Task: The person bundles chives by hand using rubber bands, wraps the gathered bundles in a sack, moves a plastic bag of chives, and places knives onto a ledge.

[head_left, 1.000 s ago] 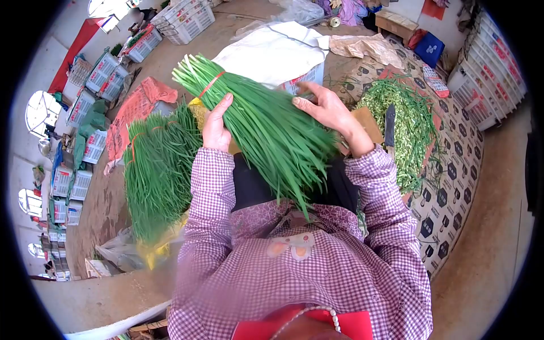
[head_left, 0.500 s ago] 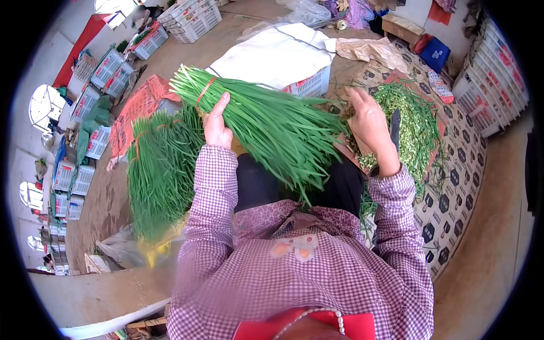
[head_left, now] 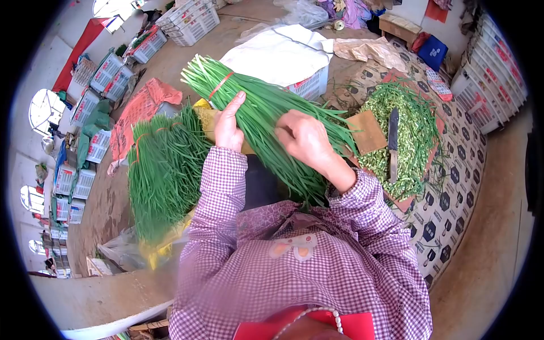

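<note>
A thick bunch of garlic chives (head_left: 266, 102), tied near its pale cut ends with a red band (head_left: 221, 85), lies slanted above my lap. My left hand (head_left: 228, 126) grips it from the near side just below the band, thumb on top. Over the middle of the leaves is my right hand (head_left: 306, 139), fingers curled in a pinch against the chives; the fingertips are partly hidden. To the left stand more banded chive bunches (head_left: 164, 164). On the right, a knife (head_left: 392, 141) with a dark blade rests on a heap of chopped chive pieces (head_left: 411, 141), beside a small brown block (head_left: 367, 131).
A white cloth (head_left: 277, 54) covers a crate (head_left: 310, 85) ahead. Stacked white crates (head_left: 481, 90) stand at the far right, with more crates (head_left: 107, 73) along the left. A patterned mat (head_left: 453, 187) lies under the trimmings. A person sits at the back left.
My right hand has moved left from above the trimmings onto the chive leaves, and its fingers have curled in. The bunch and my left hand have shifted slightly right.
</note>
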The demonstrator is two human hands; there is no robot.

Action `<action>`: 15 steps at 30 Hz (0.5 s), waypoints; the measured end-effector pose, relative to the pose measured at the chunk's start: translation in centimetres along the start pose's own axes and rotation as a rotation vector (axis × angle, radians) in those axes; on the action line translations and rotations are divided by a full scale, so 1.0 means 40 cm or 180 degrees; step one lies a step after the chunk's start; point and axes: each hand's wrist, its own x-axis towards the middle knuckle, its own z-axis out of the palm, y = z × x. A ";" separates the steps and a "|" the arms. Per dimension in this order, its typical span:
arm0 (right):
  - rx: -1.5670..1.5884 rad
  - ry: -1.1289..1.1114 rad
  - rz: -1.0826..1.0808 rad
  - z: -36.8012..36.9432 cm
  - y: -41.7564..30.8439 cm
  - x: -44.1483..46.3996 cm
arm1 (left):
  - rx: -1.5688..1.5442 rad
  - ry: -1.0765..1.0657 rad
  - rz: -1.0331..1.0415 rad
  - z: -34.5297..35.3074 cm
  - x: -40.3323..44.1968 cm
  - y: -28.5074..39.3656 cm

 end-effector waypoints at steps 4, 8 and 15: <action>0.1528 0.0420 -0.0200 -0.008 0.003 0.000 | -0.0098 -0.0071 0.0018 -0.002 0.002 -0.003; 0.2414 -0.1624 -0.0097 -0.058 -0.014 -0.043 | -0.0213 -0.0072 -0.0095 -0.007 0.002 -0.010; -0.1052 0.0393 -0.0737 -0.094 -0.015 -0.082 | -0.0468 0.0186 -0.0112 -0.056 0.024 0.024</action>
